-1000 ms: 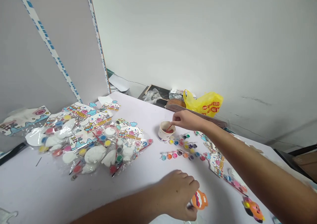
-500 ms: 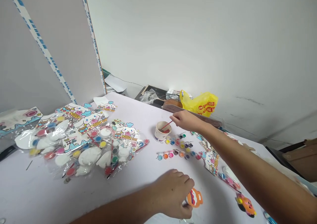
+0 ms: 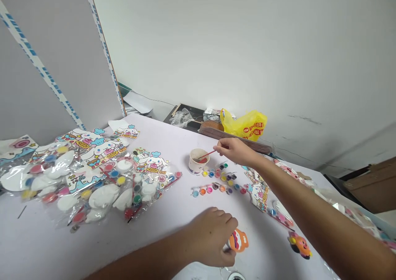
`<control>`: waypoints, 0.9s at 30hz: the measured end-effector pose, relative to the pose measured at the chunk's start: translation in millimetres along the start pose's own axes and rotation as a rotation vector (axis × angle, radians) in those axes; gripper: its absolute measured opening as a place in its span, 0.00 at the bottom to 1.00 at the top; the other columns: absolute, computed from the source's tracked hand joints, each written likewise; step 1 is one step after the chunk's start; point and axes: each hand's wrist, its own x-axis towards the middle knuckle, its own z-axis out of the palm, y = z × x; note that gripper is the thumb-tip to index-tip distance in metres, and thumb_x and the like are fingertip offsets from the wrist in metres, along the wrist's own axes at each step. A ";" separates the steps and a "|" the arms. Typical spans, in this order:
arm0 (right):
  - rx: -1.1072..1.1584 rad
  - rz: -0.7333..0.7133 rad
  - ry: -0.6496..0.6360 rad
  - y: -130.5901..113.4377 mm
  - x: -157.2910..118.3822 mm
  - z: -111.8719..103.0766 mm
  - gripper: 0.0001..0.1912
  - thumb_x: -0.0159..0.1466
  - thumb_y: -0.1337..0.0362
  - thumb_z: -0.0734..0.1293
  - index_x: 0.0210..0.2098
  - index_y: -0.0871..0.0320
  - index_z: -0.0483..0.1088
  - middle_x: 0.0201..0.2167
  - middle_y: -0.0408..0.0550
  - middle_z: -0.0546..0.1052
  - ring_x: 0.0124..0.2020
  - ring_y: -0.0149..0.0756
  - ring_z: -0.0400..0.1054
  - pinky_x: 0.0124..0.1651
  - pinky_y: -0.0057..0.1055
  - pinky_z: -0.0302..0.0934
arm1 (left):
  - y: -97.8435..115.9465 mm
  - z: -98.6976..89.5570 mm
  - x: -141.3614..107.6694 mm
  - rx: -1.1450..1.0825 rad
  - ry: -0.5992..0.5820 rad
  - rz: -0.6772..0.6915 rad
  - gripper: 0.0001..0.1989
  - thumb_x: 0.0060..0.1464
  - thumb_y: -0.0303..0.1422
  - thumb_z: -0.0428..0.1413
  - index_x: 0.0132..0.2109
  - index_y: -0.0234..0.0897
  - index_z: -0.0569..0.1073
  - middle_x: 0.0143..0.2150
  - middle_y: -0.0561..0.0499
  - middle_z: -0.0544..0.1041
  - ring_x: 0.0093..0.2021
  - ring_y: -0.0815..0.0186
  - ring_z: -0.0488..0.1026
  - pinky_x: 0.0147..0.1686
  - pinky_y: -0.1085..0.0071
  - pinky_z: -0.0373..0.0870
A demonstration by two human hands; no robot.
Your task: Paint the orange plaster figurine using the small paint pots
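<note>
My right hand (image 3: 231, 150) pinches the end of a thin red paintbrush (image 3: 209, 154), whose tip dips into a paper cup (image 3: 194, 164) holding reddish liquid. In front of me, my left hand (image 3: 215, 236) is closed around a small painted figure (image 3: 239, 240), orange with white, red and dark patches; my fingers cover part of it. Between the hands lie strips of small paint pots (image 3: 216, 188) in many colours. A finished-looking orange figure (image 3: 299, 245) with yellow and black parts rests on the table under my right forearm.
Clear packets (image 3: 105, 189) of white figures and paint pots spread over the left of the white table (image 3: 161, 135). More packets (image 3: 260, 195) lie at the right. Behind the table's far edge sit a yellow plastic bag (image 3: 246, 125) and a dark tray (image 3: 188, 110).
The brush in my right hand now leans lower across the cup's rim, its tip still inside. My left hand keeps its hold on the figure. The whole view has shifted slightly.
</note>
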 end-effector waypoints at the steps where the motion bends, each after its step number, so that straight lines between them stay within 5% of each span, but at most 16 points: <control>1: 0.028 -0.003 0.013 1.8 -4.7 -0.6 0.18 0.67 0.52 0.58 0.27 0.57 0.67 0.24 0.41 0.72 0.22 0.28 0.59 0.26 0.26 0.52 | 0.0 -0.1 0.0 -0.003 0.000 0.000 0.13 0.48 0.39 0.57 0.37 0.39 0.63 0.36 0.52 0.72 0.35 0.61 0.70 0.39 0.67 0.65; 17: 0.591 0.036 0.240 22.0 -89.9 -5.3 0.17 0.62 0.49 0.67 0.31 0.57 0.67 0.26 0.41 0.67 0.24 0.29 0.57 0.24 0.26 0.52 | 1.2 -3.2 -1.0 -0.021 -0.022 -0.010 0.13 0.47 0.35 0.57 0.36 0.41 0.58 0.33 0.54 0.71 0.32 0.62 0.69 0.37 0.67 0.64; 27: 0.869 0.402 0.603 77.1 -195.2 76.1 0.27 0.67 0.43 0.57 0.21 0.55 0.63 0.21 0.41 0.63 0.20 0.31 0.54 0.21 0.29 0.52 | 2.0 -11.1 -1.6 -0.097 -0.064 -0.063 0.11 0.48 0.31 0.54 0.38 0.41 0.60 0.34 0.53 0.71 0.34 0.61 0.67 0.36 0.67 0.61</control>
